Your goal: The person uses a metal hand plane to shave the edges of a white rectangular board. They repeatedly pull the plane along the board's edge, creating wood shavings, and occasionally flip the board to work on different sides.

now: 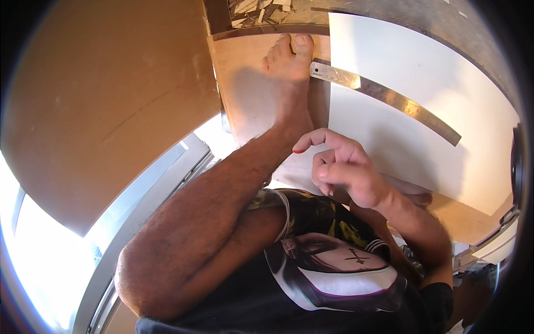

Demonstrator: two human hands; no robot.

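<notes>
My right hand point(334, 164) is raised over my lap, fingers curled loosely apart, with nothing visible in it; one fingertip is red. Beyond it, a steel ruler point(389, 103) lies diagonally across a white sheet point(434, 61), its near left end beside the toes of my bare foot point(286, 64). That foot rests on a light wooden board point(233, 53) at the sheet's left. My left hand is out of view.
A large brown panel point(105, 78) fills the upper left, above a bright glazed opening with a metal rail point(186, 170). Wood scraps point(250, 11) lie beyond the board. A dark object point(516, 172) sits at the right rim. My bent leg crosses the middle.
</notes>
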